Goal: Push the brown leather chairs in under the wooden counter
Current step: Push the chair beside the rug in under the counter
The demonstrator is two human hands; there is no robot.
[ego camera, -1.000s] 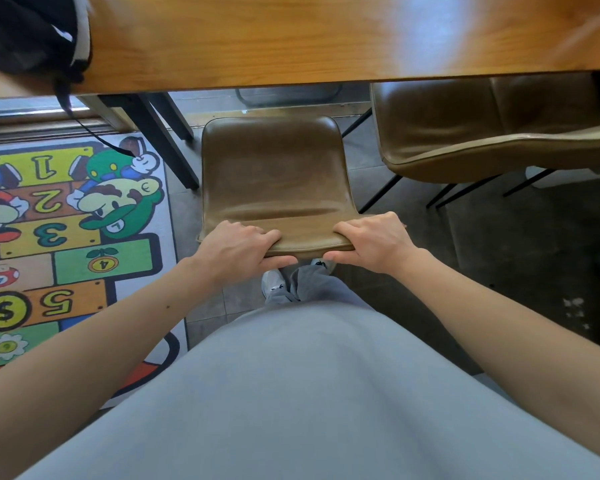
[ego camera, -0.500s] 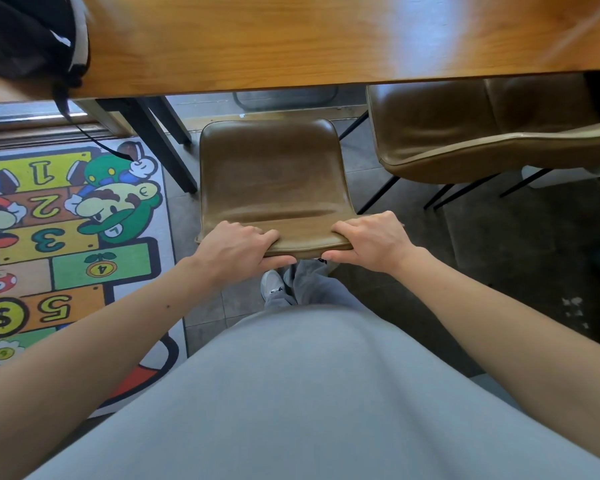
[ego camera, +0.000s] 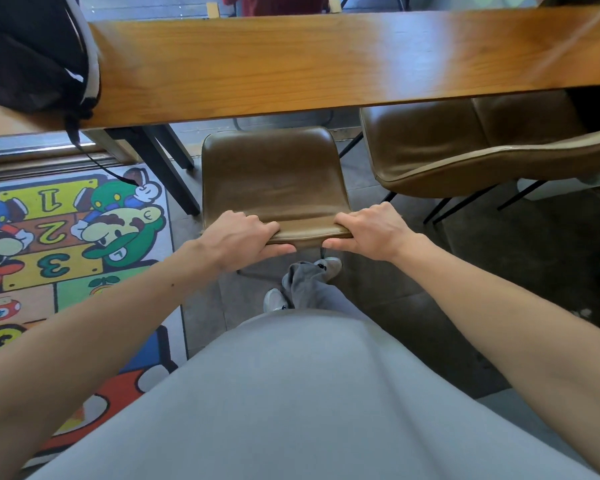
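Observation:
A brown leather chair [ego camera: 272, 178] stands in front of me, its seat reaching toward the wooden counter [ego camera: 326, 60], which crosses the top of the view. My left hand [ego camera: 243, 239] grips the left end of the chair's backrest top edge. My right hand [ego camera: 371, 230] grips the right end of that same edge. The seat's far edge lies just short of the counter's near edge. A second brown leather chair [ego camera: 465, 150] stands to the right, its seat partly under the counter and its backrest sticking out.
A black bag [ego camera: 39, 53] rests on the counter's left end with a cord hanging down. Black counter legs [ego camera: 163, 168] stand left of the chair. A colourful cartoon number rug [ego camera: 59, 244] covers the floor at left. My feet [ego camera: 291, 289] stand on grey tiles behind the chair.
The chair has slid slightly away from me toward the counter with both hands still on its backrest, and my view has tilted up to show more of the countertop.

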